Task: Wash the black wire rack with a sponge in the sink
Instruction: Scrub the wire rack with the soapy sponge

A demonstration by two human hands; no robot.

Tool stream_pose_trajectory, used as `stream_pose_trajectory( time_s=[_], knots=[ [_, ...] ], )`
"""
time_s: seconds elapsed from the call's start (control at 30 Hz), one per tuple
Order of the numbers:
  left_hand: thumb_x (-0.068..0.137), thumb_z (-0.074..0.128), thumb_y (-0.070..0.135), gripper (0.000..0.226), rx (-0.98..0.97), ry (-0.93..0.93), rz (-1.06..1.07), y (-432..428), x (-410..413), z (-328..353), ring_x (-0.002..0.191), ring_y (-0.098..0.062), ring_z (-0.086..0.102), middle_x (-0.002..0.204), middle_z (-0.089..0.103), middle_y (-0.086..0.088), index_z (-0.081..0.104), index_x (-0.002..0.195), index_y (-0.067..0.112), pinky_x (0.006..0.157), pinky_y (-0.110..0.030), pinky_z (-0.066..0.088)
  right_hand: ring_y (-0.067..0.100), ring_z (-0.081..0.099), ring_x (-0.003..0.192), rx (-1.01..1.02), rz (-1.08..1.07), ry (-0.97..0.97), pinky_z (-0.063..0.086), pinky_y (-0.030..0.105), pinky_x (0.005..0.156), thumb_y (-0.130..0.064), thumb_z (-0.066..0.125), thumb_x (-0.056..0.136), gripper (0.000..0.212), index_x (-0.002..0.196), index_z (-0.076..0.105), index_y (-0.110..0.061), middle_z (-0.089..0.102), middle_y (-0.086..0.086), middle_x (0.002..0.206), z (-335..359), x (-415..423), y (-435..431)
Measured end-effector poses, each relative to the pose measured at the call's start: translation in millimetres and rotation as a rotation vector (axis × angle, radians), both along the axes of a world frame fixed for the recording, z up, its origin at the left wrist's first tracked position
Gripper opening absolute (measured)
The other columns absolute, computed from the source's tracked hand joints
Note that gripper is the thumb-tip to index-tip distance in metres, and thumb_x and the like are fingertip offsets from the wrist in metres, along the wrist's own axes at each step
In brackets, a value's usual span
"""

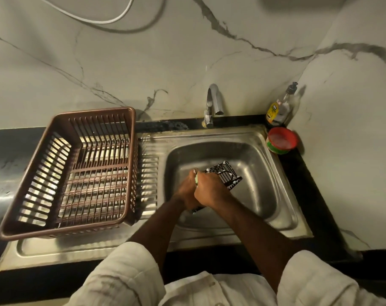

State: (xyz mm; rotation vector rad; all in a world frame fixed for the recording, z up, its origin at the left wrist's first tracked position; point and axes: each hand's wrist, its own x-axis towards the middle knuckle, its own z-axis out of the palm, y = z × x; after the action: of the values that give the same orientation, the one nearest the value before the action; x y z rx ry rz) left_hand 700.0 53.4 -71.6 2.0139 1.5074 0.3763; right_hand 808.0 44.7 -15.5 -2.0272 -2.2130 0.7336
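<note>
Mid-wash: you are scrubbing. Your left hand (184, 193) is gripping near end of sudsy black wire rack (228, 176), holding it over middle of stainless steel sink (253, 195). Your right hand (210, 189), overlapping left, is curling round green sponge (196, 179) and pressing it on wires. Next move, by judgement, is calling for turning rack, reaching its far end, then rinsing. Chrome faucet (214, 102) at sink's back edge is showing no stream. Brown slatted plastic basket (125, 120) is sitting left of sink.
</note>
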Motion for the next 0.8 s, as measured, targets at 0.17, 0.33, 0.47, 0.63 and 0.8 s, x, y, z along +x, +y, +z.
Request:
stream_pose_trajectory(
  time_s=[0.17, 0.33, 0.47, 0.63, 0.8],
  knots=[
    [0.074, 0.060, 0.061, 0.089, -0.189, 0.026, -0.006, 9, -2, -18, 0.123, -0.031, 0.055, 0.132, 0.055, -0.010, 0.045, 0.143, 0.007, 0.109, -0.039, 0.043, 0.028, 0.055, 0.111, 0.119, 0.128, -0.012, 0.053, 0.039, 0.092, -0.009, 0.056, 0.090, 0.039, 0.127, 0.058, -0.018, 0.066, 0.006, 0.115, -7, 11, -10],
    [0.070, 0.083, 0.042, 0.099, -0.247, 0.112, -0.045, 1, 16, 17, 0.145, -0.040, 0.020, 0.153, 0.024, -0.028, 0.038, 0.149, 0.003, 0.120, -0.033, 0.018, 0.022, 0.049, 0.097, 0.194, 0.198, 0.129, 0.050, 0.039, 0.083, -0.034, 0.018, 0.082, 0.058, 0.107, 0.067, -0.015, 0.067, 0.006, 0.104, -26, 42, -28],
    [0.065, 0.093, 0.025, 0.120, -0.243, 0.051, 0.105, 0, 16, 13, 0.148, -0.035, 0.023, 0.157, 0.022, -0.020, 0.019, 0.156, 0.000, 0.120, -0.035, 0.026, 0.029, 0.051, 0.099, 0.193, 0.205, 0.142, 0.047, 0.037, 0.085, -0.033, 0.026, 0.079, 0.057, 0.110, 0.067, -0.009, 0.067, 0.008, 0.102, -19, 52, -35],
    [0.058, 0.094, 0.023, 0.125, -0.256, 0.052, 0.161, -7, 23, 15, 0.141, -0.031, 0.033, 0.153, 0.028, -0.015, 0.018, 0.155, 0.001, 0.115, -0.034, 0.035, 0.028, 0.051, 0.111, 0.140, 0.179, 0.116, 0.044, 0.034, 0.096, -0.003, 0.055, 0.081, 0.048, 0.126, 0.064, -0.014, 0.064, 0.006, 0.116, -16, 64, -29],
    [0.061, 0.094, 0.023, 0.118, -0.224, 0.097, 0.164, -11, 26, 8, 0.138, -0.030, 0.035, 0.148, 0.030, -0.018, 0.021, 0.151, -0.003, 0.115, -0.031, 0.033, 0.028, 0.061, 0.109, 0.334, -0.140, 0.262, 0.052, 0.038, 0.095, 0.005, 0.055, 0.082, 0.050, 0.128, 0.064, -0.011, 0.069, 0.010, 0.116, -18, 93, -14]
  ],
)
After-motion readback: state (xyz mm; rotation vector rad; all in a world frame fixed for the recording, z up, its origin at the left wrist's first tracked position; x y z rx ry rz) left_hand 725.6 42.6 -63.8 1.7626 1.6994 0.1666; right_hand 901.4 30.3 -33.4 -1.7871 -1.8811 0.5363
